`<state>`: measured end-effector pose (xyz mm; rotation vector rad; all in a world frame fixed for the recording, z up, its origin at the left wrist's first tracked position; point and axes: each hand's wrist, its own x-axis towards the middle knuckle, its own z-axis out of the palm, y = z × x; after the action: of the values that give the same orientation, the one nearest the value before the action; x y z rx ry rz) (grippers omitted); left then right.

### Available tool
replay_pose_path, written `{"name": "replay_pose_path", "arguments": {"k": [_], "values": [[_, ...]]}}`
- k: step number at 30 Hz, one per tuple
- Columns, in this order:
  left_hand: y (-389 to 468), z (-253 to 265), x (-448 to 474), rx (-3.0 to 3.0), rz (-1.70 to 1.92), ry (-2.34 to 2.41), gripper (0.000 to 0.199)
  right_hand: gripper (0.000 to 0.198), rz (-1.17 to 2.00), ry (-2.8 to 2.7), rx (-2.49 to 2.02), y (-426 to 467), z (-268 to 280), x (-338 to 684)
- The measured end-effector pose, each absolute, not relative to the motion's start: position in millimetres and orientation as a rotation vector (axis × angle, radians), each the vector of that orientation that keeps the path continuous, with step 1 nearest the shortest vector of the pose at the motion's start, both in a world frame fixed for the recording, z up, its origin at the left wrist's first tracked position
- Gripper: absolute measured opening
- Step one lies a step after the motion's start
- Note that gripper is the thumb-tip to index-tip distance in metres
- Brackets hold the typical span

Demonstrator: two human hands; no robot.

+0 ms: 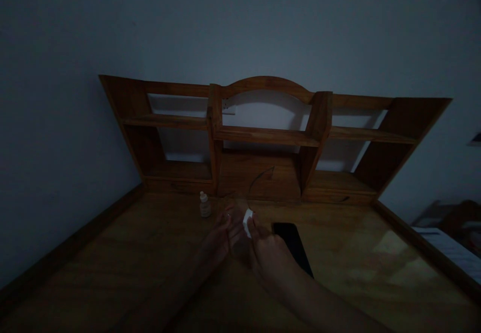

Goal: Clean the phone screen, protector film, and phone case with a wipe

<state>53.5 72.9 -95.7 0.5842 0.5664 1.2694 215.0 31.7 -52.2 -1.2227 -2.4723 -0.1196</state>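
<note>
My right hand [268, 245] is closed, pinching a small white piece [247, 222] between thumb and fingers. Whether it is a folded tissue, a sponge or a block is too dark to tell. Close by on the left, my left hand [222, 235] has its fingers curled around something see-through [237, 220], whose kind I cannot make out. The white piece is right against or just beside this clear thing. Behind the left hand, a small pale bottle with a narrow cap [205, 205] stands upright on the wooden desk [158, 253].
A black flat device like a phone [293, 245] lies to the right, partly behind my right forearm. A wooden shelf unit [266, 136] runs along the back of the desk, with a thin dark cable [259, 176] in front of its middle. Papers [447, 247] lie beyond the right edge.
</note>
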Motion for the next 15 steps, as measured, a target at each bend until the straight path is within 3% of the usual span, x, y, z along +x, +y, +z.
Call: {"name": "replay_pose_path", "arguments": {"k": [8, 15], "values": [[76, -99, 52, 0.601, 1.244, 0.553, 0.039, 0.057, -0.321, -2.448, -1.141, 27, -85, 206], [74, -97, 51, 0.628, 1.204, 0.621, 0.045, 0.056, -0.302, -2.616, -0.888, 22, -95, 198]]}}
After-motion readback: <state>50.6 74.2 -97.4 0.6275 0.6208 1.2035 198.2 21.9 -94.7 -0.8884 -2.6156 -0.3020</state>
